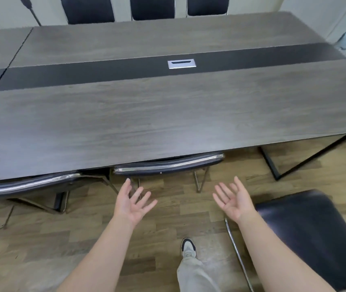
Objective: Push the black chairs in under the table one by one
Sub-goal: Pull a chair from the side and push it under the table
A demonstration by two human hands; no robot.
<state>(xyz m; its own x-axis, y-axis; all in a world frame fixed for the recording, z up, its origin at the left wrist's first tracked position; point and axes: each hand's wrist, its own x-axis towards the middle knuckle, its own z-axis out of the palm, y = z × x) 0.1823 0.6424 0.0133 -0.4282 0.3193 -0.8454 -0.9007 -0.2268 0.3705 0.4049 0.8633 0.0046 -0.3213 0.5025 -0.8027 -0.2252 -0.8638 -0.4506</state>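
Observation:
A long grey wood-grain table fills the upper view. Two black chairs with chrome frames are tucked under its near edge: one in the middle and one at the left. A third black chair stands out on the floor at my lower right, clear of the table. My left hand and my right hand hover palm-up, fingers spread, just short of the middle chair's back and touching nothing. My right forearm crosses the front-left corner of the third chair.
Three more black chairs line the table's far side. A silver cable hatch sits in the table's dark centre strip. A black table leg frame stands at right. My foot is on the wooden floor.

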